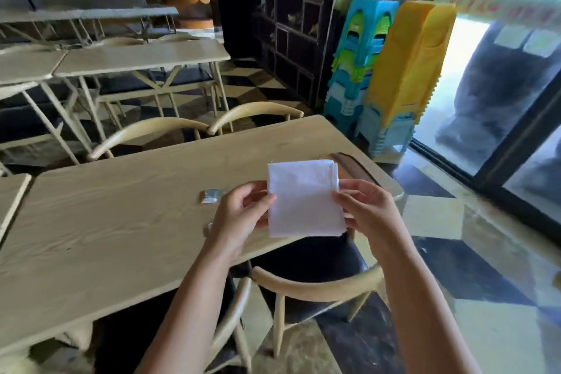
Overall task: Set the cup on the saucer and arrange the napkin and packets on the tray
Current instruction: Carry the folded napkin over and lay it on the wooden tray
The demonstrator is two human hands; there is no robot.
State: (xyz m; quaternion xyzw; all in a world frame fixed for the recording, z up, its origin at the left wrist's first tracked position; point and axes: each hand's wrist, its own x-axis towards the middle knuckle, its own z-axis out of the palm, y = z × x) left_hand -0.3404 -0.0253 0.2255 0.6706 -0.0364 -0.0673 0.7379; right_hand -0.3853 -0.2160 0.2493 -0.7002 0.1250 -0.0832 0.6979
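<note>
Napkin [303, 197] is hanging in the air above the near right part of the bench [121, 191], folded into a white rectangle with its long axis running away from the person. Both hands are holding it: the left hand [243, 215] is pinching the left edge and the right hand [367, 206] is pinching the right edge, each grip narrow, thumb on the facing side and fingers behind. The napkin is sitting squarely between the two, so neither hand is clearly nearer.

Tray [356, 165] is showing only as a dark rim and a strip of floor just past the napkin's far right corner, at the bench's right end; most of it is hidden behind the napkin. That is the relation the next move is turning on, in my judgement: the tray is lying ahead and slightly right of the held napkin, so the right hand is looking better placed to lead it forward and down. Cup and saucer are not showing, possibly hidden behind the napkin.

One packet [210, 196], small and silvery, is lying on the bench just left of the left hand. A sliver of what may be a second one is peeking out beside the left wrist, though I cannot tell for sure.
</note>
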